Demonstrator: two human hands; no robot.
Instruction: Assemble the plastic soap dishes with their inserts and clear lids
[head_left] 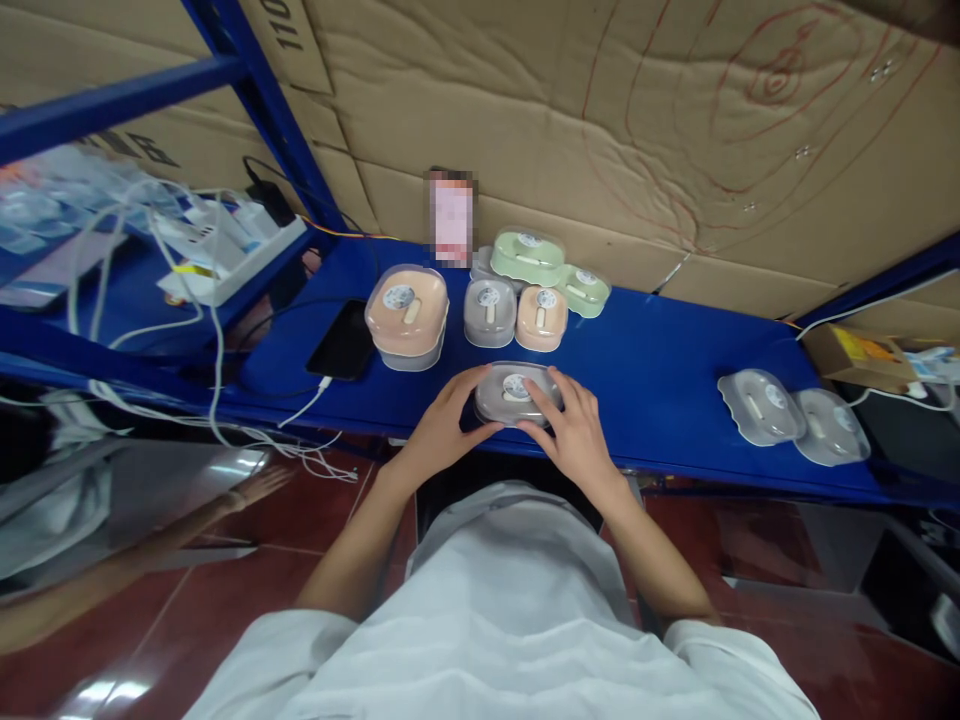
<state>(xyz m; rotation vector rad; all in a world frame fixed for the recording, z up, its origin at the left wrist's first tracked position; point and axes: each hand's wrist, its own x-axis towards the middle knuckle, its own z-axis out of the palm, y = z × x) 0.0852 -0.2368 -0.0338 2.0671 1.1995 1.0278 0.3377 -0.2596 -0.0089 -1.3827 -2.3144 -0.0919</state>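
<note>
A grey lidded container (495, 398) with a clear cover and a round label sits at the front edge of the blue table, between both hands. My left hand (450, 420) grips its left end, fingers at the back and thumb along the front. Around its right end is my right hand (574, 425), thumb in front, one finger over the top by the label. Just behind stand a small grey container (490, 325) and a small peach one (542, 330). To the left, a larger peach container (409, 310) rests on a grey one (409, 358).
Green containers (529, 262) stand at the back beside an upright pixelated phone (452, 218). A black phone (343, 342) with a cable lies left. Two grey containers (763, 408) lie right. White cables (217, 360) tangle at left; another person's hand (259, 487) is below them.
</note>
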